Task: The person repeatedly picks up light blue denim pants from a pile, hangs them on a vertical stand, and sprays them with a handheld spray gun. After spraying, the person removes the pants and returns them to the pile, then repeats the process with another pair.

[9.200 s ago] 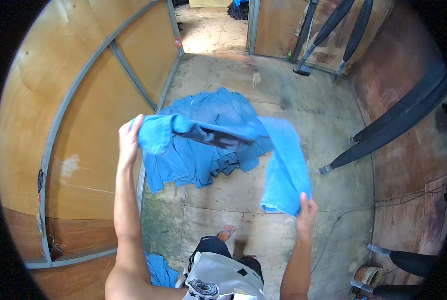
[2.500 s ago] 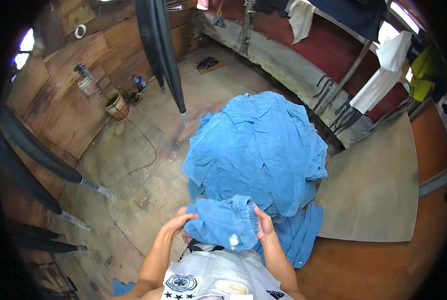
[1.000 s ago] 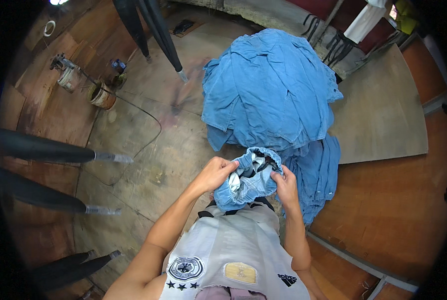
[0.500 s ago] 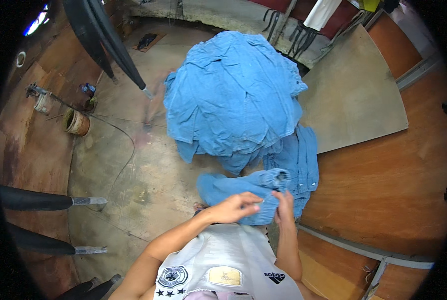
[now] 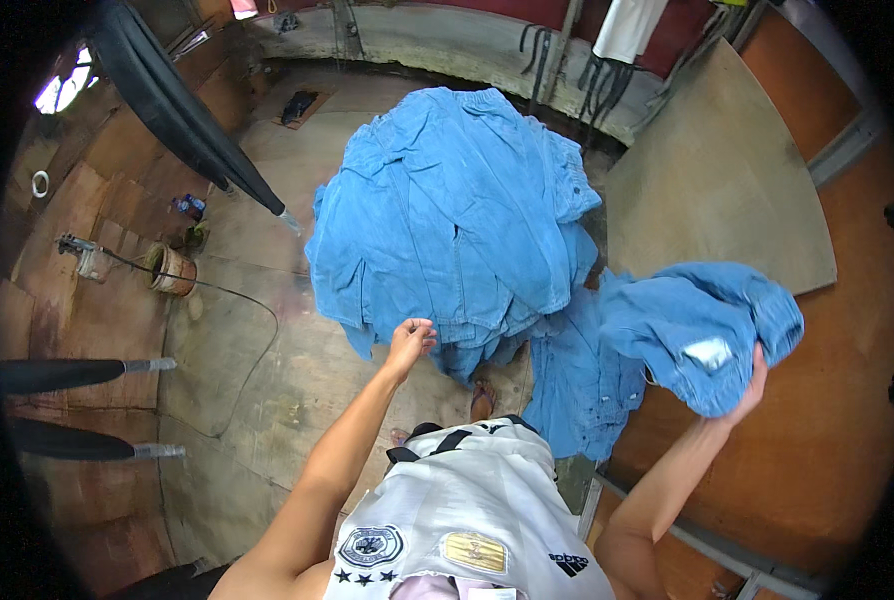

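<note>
Shifted from lower centre to the right of the frame since the previous view, a blue garment [image 5: 667,325] is grasped by the right hand [image 5: 739,402]. The left hand [image 5: 410,345], released, curls loosely mid-frame. Beyond lies a blue clothes pile [image 5: 457,220]; white cloth [image 5: 627,28] hangs upper right.

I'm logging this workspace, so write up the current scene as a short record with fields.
Right hand: grips a blue garment
Left hand: fingers curled, no garment seen in it
Nearest the left hand: large pile of blue clothes; contact unclear
Right of and nearer than that: smaller pile of blue clothes
Right side: grey-brown board
Left side: bucket
</note>
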`<state>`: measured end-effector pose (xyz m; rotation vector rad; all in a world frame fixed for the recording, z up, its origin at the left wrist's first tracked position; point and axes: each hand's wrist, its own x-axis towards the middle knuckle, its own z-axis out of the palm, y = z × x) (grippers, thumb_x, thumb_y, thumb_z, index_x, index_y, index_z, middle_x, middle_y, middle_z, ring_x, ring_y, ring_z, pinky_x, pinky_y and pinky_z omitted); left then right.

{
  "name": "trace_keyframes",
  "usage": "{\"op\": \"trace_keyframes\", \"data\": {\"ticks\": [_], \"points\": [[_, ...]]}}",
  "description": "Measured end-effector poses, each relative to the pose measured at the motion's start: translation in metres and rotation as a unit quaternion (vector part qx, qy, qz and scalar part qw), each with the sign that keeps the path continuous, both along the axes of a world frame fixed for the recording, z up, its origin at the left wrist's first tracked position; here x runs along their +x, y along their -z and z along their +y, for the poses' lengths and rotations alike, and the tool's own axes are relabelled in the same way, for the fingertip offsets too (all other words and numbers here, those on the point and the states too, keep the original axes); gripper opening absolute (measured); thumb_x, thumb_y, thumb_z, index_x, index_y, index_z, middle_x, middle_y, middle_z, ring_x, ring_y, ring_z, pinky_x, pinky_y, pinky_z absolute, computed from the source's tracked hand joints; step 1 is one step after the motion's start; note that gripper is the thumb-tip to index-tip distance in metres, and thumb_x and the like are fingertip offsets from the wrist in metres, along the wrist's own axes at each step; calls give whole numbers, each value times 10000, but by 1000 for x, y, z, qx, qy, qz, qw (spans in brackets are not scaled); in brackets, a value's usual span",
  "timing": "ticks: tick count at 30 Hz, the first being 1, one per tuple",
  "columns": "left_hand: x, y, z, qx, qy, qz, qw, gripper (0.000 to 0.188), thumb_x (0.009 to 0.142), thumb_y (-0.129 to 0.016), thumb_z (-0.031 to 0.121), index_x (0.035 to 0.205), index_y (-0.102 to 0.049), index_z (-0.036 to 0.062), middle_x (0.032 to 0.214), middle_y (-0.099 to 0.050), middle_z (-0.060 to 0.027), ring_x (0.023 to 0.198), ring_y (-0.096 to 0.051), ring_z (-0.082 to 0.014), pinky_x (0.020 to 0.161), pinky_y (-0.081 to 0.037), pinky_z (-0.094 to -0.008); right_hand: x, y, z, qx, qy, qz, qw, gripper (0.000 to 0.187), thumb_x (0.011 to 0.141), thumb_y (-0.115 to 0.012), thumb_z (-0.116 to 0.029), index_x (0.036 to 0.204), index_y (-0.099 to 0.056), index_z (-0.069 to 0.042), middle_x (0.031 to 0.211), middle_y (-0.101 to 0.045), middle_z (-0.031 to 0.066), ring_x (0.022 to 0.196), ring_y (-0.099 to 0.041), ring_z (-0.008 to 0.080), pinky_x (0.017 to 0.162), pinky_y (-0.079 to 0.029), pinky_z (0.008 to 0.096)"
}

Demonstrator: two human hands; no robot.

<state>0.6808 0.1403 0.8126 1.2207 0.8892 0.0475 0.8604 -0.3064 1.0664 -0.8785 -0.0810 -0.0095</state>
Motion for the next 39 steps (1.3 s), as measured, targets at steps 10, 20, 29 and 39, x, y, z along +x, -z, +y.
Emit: {"op": "trace_keyframes", "data": {"ticks": [10,20,29,39], "points": [[62,84,5,279,-152,204,926,878,817,-751,309,1467,-283,-52,1457,-355,-356,1352,-402,-456,1119,-371,-464,-50,323,-183,-285,252,323,866,425,965,-562,-178,1373,-521,-66,1018,-626,83,902,-633,230,699,-534,377],[33,3,30,152,-78,28,985,379,932,-701,335,1066,-711,-20,848,-685,-57,760,-593,-147,680,-477,-334,-105,439,-63,-448,-218,452,740,369,977,-519,-195,1331,-540,-93,1034,-707,136,800,-693,257,657,-579,384],[-37,-127,-34,-146,-26,-247,957,438,983,-595,320,1276,-599,-6,1172,-690,-129,1112,-664,-246,955,-554,-443,24,210,189,-44,-691,201,693,1031,908,-331,-823,1580,-236,-47,1545,-370,280,1392,-449,388,1096,-400,575],[-39,-16,13,-294,-38,-107,949,579,1000,-522,440,1387,-529,11,1392,-570,-180,1256,-570,-300,1063,-465,-460,-64,83,254,-389,-591,-202,677,208,953,-629,-148,1005,-683,46,798,-669,117,728,-593,138,700,-481,326]]}}
